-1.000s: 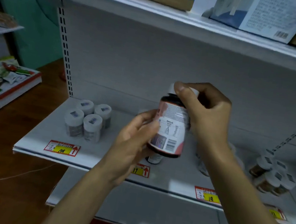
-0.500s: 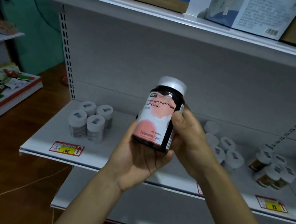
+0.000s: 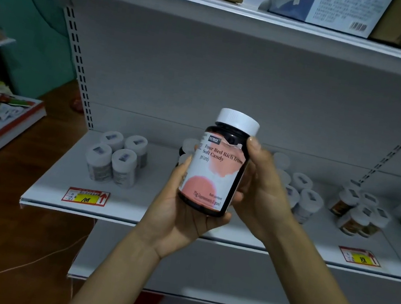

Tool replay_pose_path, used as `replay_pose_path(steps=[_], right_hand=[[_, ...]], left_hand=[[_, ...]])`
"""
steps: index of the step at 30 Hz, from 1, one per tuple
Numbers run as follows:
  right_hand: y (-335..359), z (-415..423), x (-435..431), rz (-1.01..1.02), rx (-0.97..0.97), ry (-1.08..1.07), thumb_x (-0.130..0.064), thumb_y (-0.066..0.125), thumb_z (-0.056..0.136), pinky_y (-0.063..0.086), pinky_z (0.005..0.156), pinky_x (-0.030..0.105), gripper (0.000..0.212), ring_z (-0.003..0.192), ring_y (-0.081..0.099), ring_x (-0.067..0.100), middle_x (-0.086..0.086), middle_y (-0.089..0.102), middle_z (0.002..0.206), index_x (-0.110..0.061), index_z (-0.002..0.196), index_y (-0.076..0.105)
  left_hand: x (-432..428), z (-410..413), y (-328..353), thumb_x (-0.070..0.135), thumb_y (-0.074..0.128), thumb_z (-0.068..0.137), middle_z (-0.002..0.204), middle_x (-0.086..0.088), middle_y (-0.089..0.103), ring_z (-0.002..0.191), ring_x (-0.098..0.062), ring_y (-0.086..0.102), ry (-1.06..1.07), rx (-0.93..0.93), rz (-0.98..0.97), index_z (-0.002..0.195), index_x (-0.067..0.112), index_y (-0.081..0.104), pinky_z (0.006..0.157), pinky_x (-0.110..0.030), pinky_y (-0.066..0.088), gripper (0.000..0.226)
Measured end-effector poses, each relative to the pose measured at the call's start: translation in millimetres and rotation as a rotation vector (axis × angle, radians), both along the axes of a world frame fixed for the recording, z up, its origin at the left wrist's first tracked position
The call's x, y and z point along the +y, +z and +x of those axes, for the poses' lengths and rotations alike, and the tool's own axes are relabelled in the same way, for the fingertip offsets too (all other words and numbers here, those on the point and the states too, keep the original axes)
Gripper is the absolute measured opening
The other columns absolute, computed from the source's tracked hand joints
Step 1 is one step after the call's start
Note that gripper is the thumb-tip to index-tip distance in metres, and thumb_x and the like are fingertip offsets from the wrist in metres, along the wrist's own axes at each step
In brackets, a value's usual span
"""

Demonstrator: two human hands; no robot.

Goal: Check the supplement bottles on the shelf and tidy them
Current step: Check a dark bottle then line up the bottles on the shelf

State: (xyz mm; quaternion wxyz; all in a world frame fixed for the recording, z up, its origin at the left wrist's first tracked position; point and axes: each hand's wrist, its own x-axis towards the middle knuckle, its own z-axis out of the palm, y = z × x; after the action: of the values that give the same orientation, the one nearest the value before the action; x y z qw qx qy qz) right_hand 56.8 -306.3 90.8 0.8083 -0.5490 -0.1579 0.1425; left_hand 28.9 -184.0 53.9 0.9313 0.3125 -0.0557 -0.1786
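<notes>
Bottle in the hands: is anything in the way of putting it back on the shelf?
Nothing visible blocks it. The left hand and right hand hold the bottle up in front of the shelf, with only air between. Its front strip holds no bottles, though other bottles stand farther back, some half hidden behind the hands.

- 1 dark pink-labelled bottle point(image 3: 215, 170).
- 2 hands: left hand point(image 3: 177, 224), right hand point(image 3: 263, 196).
- 4 white-capped bottles point(image 3: 123, 166) in the left cluster.
- 2 yellow price tags point(image 3: 86, 196) fully in view.
</notes>
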Motion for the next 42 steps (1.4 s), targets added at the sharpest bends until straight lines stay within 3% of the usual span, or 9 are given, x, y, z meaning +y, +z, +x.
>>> replay_pose_path(steps=[3, 6, 9, 17, 23, 26, 30, 37, 42], right_hand=[[2, -5, 1, -0.144, -0.075, -0.076, -0.045, 0.061, 0.075, 0.047, 0.059, 0.03, 0.051, 0.062, 0.062, 0.017, 0.004, 0.066, 0.08, -0.009, 0.111, 0.058], [0, -8, -1, -0.231, -0.12, -0.126, -0.042, 0.069, 0.067, 0.05, 0.072, 0.036, 0.05, 0.085, 0.067, 0.019, 0.002, 0.069, 0.095, -0.019, 0.11, 0.061], [2, -11, -3, -0.239, -0.119, -0.127, -0.029, 0.069, 0.073, 0.054, 0.064, 0.024, 0.037, 0.081, 0.069, 0.014, -0.003, 0.071, 0.09, -0.02, 0.108, 0.061], [5, -16, -1, -0.246, -0.174, -0.14, -0.02, 0.071, 0.069, 0.05, 0.053, 0.016, 0.039, 0.076, 0.07, 0.011, -0.002, 0.072, 0.087, -0.017, 0.106, 0.061], [-9, -4, 4, -0.202, -0.073, -0.278, -0.013, 0.07, 0.084, 0.056, 0.077, 0.021, 0.045, 0.092, 0.069, 0.006, 0.002, 0.069, 0.109, -0.015, 0.126, 0.055], [-25, -3, 7, -0.22, -0.118, -0.402, -0.009, 0.068, 0.085, 0.054, 0.078, 0.018, 0.037, 0.095, 0.068, 0.004, 0.001, 0.069, 0.111, -0.017, 0.12, 0.059], [-43, -12, 16, -0.302, -0.304, -0.463, -0.005, 0.07, 0.084, 0.052, 0.082, 0.021, 0.035, 0.1, 0.066, 0.009, -0.005, 0.069, 0.11, -0.017, 0.115, 0.062], [-40, -12, 22, -0.302, -0.27, -0.547, -0.006, 0.076, 0.079, 0.052, 0.08, 0.018, 0.054, 0.1, 0.063, 0.002, -0.003, 0.062, 0.115, -0.014, 0.124, 0.047], [-32, -7, 8, -0.285, -0.24, -0.616, -0.014, 0.079, 0.078, 0.054, 0.078, 0.022, 0.053, 0.092, 0.065, 0.002, 0.0, 0.064, 0.111, -0.017, 0.12, 0.048]], left_hand=[[-2, 1, -6, 0.047, 0.033, 0.097, 0.094, -0.008, 0.07, 0.082, -0.02, 0.066, 0.028, 0.018, -0.007, 0.096, 0.018, 0.076, 0.056, -0.031, 0.057, 0.052], [-5, 1, -9, 0.045, 0.036, 0.097, 0.096, -0.008, 0.069, 0.084, -0.02, 0.066, 0.041, 0.041, -0.02, 0.099, 0.018, 0.074, 0.057, -0.032, 0.057, 0.048], [-8, -2, -8, 0.041, 0.038, 0.095, 0.092, -0.008, 0.068, 0.079, -0.019, 0.068, 0.037, 0.031, -0.037, 0.098, 0.016, 0.074, 0.057, -0.031, 0.057, 0.043], [-4, -4, -12, 0.044, 0.039, 0.092, 0.094, -0.01, 0.07, 0.078, -0.02, 0.069, 0.07, 0.064, -0.031, 0.098, 0.017, 0.076, 0.057, -0.031, 0.057, 0.045], [-10, 4, -9, 0.044, 0.049, 0.085, 0.108, -0.013, 0.07, 0.092, -0.02, 0.068, 0.37, 0.066, 0.107, 0.12, 0.013, 0.061, 0.075, -0.034, 0.059, 0.049], [-7, 10, -10, 0.033, 0.055, 0.085, 0.115, -0.02, 0.067, 0.101, -0.026, 0.065, 0.513, 0.08, 0.167, 0.128, 0.002, 0.053, 0.087, -0.04, 0.053, 0.053], [0, 15, -10, 0.026, 0.063, 0.075, 0.109, -0.016, 0.068, 0.093, -0.023, 0.067, 0.581, 0.064, 0.172, 0.129, 0.001, 0.049, 0.081, -0.038, 0.054, 0.061], [-5, 16, -9, 0.026, 0.057, 0.092, 0.102, -0.008, 0.07, 0.097, -0.022, 0.065, 0.621, -0.035, 0.271, 0.104, 0.013, 0.06, 0.084, -0.038, 0.05, 0.018], [-18, 12, 1, 0.02, 0.047, 0.096, 0.101, 0.005, 0.074, 0.1, -0.009, 0.068, 0.605, -0.074, 0.345, 0.107, 0.018, 0.062, 0.083, -0.025, 0.052, 0.019]])
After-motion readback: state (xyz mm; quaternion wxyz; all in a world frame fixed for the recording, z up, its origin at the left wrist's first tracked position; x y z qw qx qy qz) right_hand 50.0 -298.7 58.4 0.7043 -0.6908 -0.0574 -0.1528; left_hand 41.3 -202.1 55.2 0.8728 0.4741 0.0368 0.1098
